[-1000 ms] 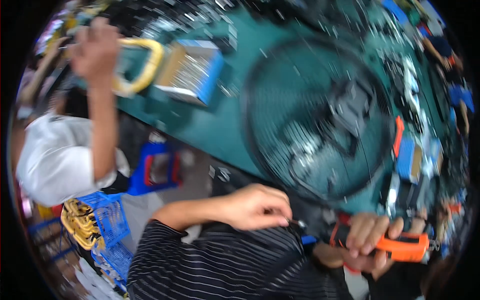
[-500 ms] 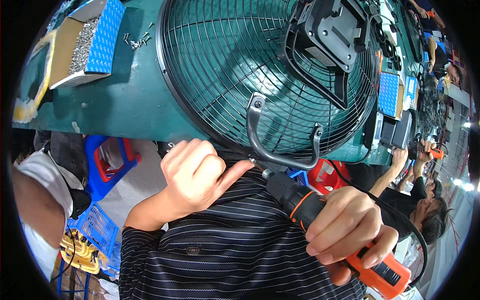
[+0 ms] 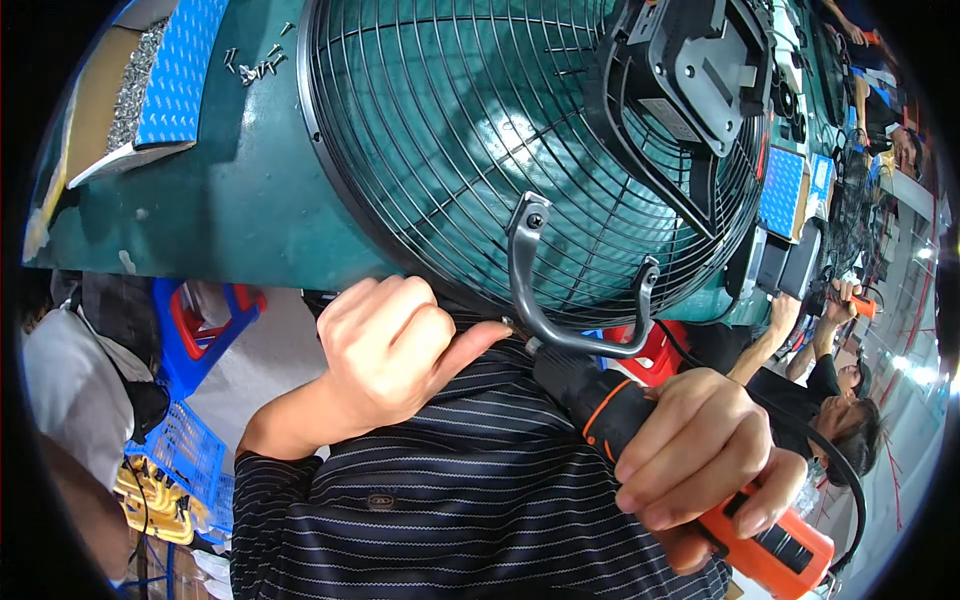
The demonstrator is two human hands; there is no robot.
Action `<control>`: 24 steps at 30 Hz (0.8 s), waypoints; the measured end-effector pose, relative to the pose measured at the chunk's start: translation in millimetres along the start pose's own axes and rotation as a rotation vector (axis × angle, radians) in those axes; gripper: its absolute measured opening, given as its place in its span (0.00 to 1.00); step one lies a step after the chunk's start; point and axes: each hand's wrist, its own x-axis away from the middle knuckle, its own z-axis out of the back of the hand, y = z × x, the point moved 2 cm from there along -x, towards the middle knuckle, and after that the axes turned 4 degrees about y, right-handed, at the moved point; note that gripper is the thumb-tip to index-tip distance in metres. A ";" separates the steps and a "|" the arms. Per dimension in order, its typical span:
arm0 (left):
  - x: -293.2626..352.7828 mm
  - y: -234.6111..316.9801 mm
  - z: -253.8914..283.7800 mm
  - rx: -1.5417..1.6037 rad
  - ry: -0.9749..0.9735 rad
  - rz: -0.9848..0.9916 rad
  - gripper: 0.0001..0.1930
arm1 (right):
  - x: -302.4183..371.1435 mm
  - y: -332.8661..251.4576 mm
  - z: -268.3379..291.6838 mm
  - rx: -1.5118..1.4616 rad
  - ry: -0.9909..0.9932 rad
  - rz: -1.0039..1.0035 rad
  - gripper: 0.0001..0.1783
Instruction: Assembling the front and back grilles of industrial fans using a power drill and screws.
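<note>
My right hand [image 3: 705, 455] grips an orange and black power screwdriver [image 3: 600, 405], its front end pointing up and left toward the fan guard's near edge. My left hand [image 3: 385, 350] is closed, its fingers curled and its thumb stretched out. A small metal screw [image 3: 508, 321] shows at the thumb tip, beside the screwdriver's front end. What the curled fingers cover is hidden. Just beyond both hands, a round black wire fan guard [image 3: 450, 190] lies on the table. A bent black handle [image 3: 530, 290] is fixed on its near side, and a black plastic housing [image 3: 690, 80] sits at its upper right.
On the green table [image 3: 230, 220], a blue cardboard box [image 3: 180, 80] full of screws stands at far left, with loose screws [image 3: 262, 68] beside it. A blue stool [image 3: 190, 350] and blue crate [image 3: 185, 450] are at lower left. A co-worker [image 3: 840, 430] works at right.
The view has shifted slightly, so the fan guard looks larger and the screw box sits farther left. Both hands keep nearly the same pose, the screwdriver's front end still near the left thumb.
</note>
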 end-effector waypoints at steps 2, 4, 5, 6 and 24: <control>-0.4 -0.8 1.2 0.021 -0.068 -0.003 0.24 | -3.0 0.7 -1.6 -0.036 -0.030 -0.053 0.25; -1.0 -1.3 2.3 0.028 -0.075 -0.003 0.24 | -5.1 0.7 -7.3 -0.018 -0.036 -0.059 0.24; -1.2 -1.9 2.3 0.031 -0.106 0.006 0.24 | -6.6 1.2 -8.9 0.002 -0.024 -0.069 0.24; -1.6 -2.2 3.0 0.035 -0.086 -0.003 0.24 | -8.3 1.8 -9.9 0.004 -0.024 -0.067 0.24; -4.0 -5.9 6.2 0.069 -0.051 -0.031 0.26 | -35.4 22.6 -23.7 -0.151 -0.208 -0.182 0.16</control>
